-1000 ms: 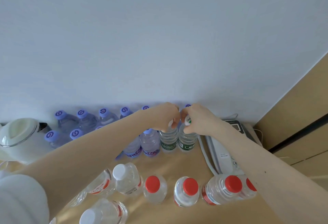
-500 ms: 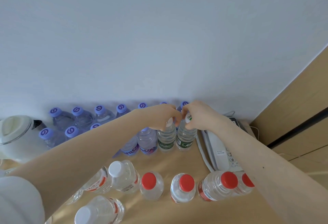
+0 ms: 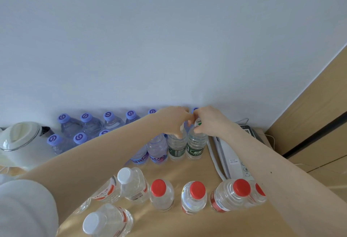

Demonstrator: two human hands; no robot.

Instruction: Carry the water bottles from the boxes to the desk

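Both hands are up at the back of the desk, knuckles almost touching. The left hand has its fingers curled down over the top of the left green-label bottle, closed round the neck so the cap barely peeks out. The right hand pinches the white cap of the right green-label bottle between thumb and fingertips, a tight little grip. Both bottles stand upright on the desk, side by side and touching, directly under the hands. Just left of the left hand's bottle, two purple-label bottles continue the row. Farther left and behind, against the wall, the purple-capped bottles cluster together, and past them sits a white kettle. Right of the right hand lies a white telephone. Nearer the camera, below both wrists, stand the red-capped bottles and the white-capped bottles.
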